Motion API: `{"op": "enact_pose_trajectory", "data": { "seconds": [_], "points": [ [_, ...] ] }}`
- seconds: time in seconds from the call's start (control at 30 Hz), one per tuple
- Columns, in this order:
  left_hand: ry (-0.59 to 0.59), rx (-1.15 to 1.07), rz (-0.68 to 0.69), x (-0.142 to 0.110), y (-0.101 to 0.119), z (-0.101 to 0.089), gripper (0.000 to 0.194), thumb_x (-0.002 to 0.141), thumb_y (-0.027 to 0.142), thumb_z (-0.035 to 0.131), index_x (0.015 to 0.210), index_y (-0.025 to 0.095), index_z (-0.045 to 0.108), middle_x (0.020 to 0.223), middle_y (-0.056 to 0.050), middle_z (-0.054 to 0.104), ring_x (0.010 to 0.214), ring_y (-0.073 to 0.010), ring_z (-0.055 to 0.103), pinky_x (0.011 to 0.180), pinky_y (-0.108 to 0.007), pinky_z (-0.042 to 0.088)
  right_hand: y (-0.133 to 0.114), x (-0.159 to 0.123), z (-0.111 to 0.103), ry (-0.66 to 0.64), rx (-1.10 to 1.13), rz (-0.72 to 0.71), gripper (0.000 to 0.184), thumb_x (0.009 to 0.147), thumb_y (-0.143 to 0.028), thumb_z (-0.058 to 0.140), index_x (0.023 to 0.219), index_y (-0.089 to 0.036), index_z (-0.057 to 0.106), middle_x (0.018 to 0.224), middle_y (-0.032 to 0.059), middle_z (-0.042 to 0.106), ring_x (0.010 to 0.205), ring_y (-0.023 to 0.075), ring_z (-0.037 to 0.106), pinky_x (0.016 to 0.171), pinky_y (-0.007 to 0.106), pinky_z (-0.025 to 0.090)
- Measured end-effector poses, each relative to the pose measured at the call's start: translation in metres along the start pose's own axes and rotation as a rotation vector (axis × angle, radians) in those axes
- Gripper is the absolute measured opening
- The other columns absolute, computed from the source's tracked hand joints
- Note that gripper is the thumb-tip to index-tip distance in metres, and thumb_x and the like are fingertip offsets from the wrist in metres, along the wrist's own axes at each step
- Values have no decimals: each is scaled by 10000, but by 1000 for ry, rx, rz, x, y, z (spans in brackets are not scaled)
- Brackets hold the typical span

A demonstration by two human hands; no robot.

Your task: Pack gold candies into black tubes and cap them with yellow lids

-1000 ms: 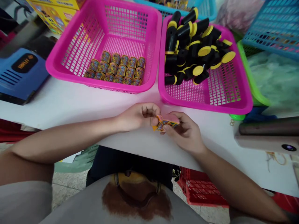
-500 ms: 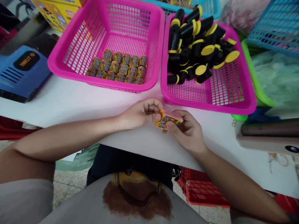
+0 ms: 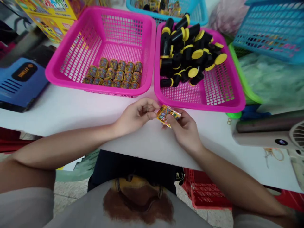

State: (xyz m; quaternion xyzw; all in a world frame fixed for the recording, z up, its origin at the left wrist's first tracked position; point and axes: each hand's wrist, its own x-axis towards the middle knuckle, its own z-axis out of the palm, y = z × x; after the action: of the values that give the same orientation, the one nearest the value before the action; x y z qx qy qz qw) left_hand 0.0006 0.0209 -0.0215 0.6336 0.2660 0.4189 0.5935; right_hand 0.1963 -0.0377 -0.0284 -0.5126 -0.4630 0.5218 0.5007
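Observation:
Above the white table's front part, both my hands meet at a small flat yellow piece with a colourful print and shiny edges. Whether it is a label, a card or a packet, I cannot tell. My right hand grips it, thumb on the printed face and fingers behind. The fingertips of my left hand pinch its left edge. Just beyond stands a pink basket with several small printed cans in rows. A second pink basket holds a heap of black tubes with yellow caps.
On the left lie a blue machine and yellow printed boxes. Blue baskets stand at the back and right. A handheld fan and a ring-shaped tie lie at the right. Red crates are under the table.
The printed piece has turned so its face shows more toward me, and its pink top side is no longer seen. The whole view has shifted a little to the right.

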Motion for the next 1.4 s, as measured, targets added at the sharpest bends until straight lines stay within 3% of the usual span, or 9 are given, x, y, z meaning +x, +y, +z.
{"op": "enact_pose_trajectory", "data": {
  "seconds": [0.23, 0.4, 0.5, 0.63, 0.77, 0.9, 1.07, 1.2, 1.4],
  "points": [
    [100, 268, -24, 6, 7, -18, 401, 785, 530, 878, 814, 157, 735, 798, -36, 743, 741, -141, 684, 728, -254, 564, 3, -4, 5, -156, -23, -94, 461, 801, -483, 807, 1057, -201, 548, 925, 13, 668, 735, 99, 644, 610, 228, 566],
    [-95, 371, -39, 15, 13, -3, 221, 858, 372, 823, 929, 167, 781, 886, -48, 796, 792, -153, 743, 746, -246, 589, -10, -21, 0, -726, 2, -245, 318, 798, -321, 774, 1014, -169, 596, 831, -41, 600, 642, 32, 536, 603, 167, 482],
    [-367, 466, 52, 34, 11, 34, 130, 921, 295, 755, 973, 180, 787, 959, -52, 808, 845, -154, 750, 768, -242, 587, -12, -27, -1, -1007, 129, -68, 366, 781, -316, 815, 1029, -157, 597, 843, -44, 609, 681, 35, 562, 649, 162, 511],
    [-647, 540, 217, 76, -5, 111, 92, 956, 207, 718, 1015, 185, 784, 989, -49, 803, 888, -151, 740, 844, -255, 571, -13, -26, -2, -1290, 217, 226, 482, 743, -317, 888, 1073, -146, 581, 918, -18, 662, 773, 84, 654, 697, 219, 610],
    [-556, 596, 120, 116, -28, 183, 225, 974, 169, 707, 1196, 155, 739, 1055, -77, 806, 925, -165, 758, 902, -279, 578, -18, -20, -8, -1422, 323, 375, 608, 656, -334, 973, 1057, -123, 567, 901, -15, 684, 771, 118, 688, 644, 257, 651],
    [-511, 716, 86, 130, -39, 208, 424, 1025, 143, 602, 1448, 120, 597, 1186, -157, 782, 1085, -245, 757, 973, -362, 576, -22, -14, -14, -1402, 369, 376, 572, 727, -366, 943, 1078, -122, 563, 926, -13, 693, 788, 117, 709, 668, 255, 662],
    [-604, 614, 96, 107, -32, 166, 380, 1057, 135, 442, 1379, 172, 640, 1391, -109, 708, 1254, -200, 686, 1102, -355, 528, -23, -14, -17, -1372, 397, 266, 546, 747, -368, 926, 1070, -120, 562, 926, -4, 676, 779, 120, 705, 658, 266, 663],
    [-589, 336, -169, 69, -4, 94, 288, 1027, 313, 551, 1227, 155, 684, 1220, -110, 757, 1051, -204, 746, 934, -339, 608, -25, -18, -20, -1041, 340, 11, 487, 793, -379, 877, 1085, -142, 568, 930, -12, 653, 716, 91, 704, 654, 216, 628],
    [-89, 100, -414, -14, 49, 12, 437, 923, 557, 728, 1161, 194, 673, 1071, -63, 753, 938, -188, 735, 794, -278, 605, -15, -10, -21, -494, -19, -583, 344, 899, -289, 767, 1174, -164, 601, 1052, 50, 700, 874, 109, 722, 747, 226, 624]
  ]
}}
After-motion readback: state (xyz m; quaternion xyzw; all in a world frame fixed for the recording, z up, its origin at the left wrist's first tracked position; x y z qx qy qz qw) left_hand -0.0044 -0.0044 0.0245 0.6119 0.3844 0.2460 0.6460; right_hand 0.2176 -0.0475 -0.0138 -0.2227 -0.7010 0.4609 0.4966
